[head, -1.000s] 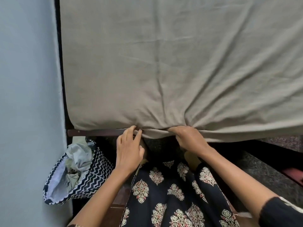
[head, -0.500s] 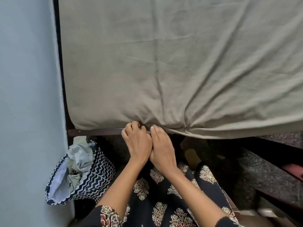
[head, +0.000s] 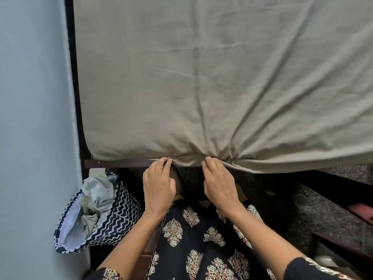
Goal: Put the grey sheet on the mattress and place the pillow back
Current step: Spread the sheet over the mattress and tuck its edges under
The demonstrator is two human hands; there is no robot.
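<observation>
Moved apart, left hand [head: 159, 190] and right hand [head: 219, 186] both pinch the edge of one grey sheet [head: 201, 77].

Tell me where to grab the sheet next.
Grip the sheet by its loose hem right of the right hand, coming from below at the near edge. Left of the left hand it lies tucked; rightward it sags free.

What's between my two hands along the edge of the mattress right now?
In the head view, only a short hanging fold of the grey sheet runs between the left hand and the right hand.
</observation>
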